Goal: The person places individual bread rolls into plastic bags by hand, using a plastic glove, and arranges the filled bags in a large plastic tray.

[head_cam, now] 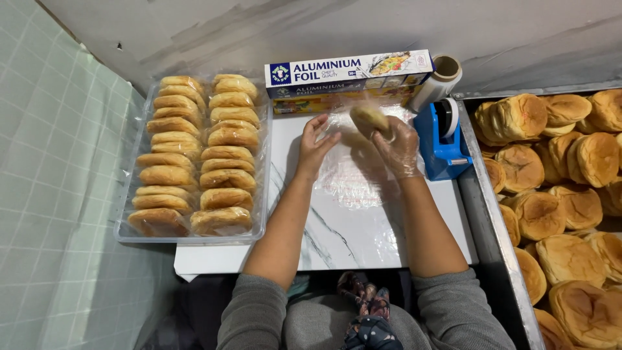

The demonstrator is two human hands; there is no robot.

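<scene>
- Head view: the right hand (396,148), in a thin clear glove, grips a bun (369,119) from below, fingers curled around it, and holds it raised just above a sheet of cling film (353,175); the bun is blurred.
- The left hand (315,146) is bare and lies open, fingers flat on the film's left edge, apparently to keep the sheet spread and still.
- The film lies flat on the white marbled surface (337,240), directly in front of the person, within reach of both hands.
- To the left, a clear plastic tray (126,227) holds two rows of buns already in wrap (194,155), stacked on edge so they pack closely.
- To the right, a metal bin (486,214) is heaped with bare buns (570,194), close to the gloved hand.
- At the far edge sit a long foil box (350,74), a roll of cling film (440,78) and a blue tape dispenser (444,142), near the working spot.
</scene>
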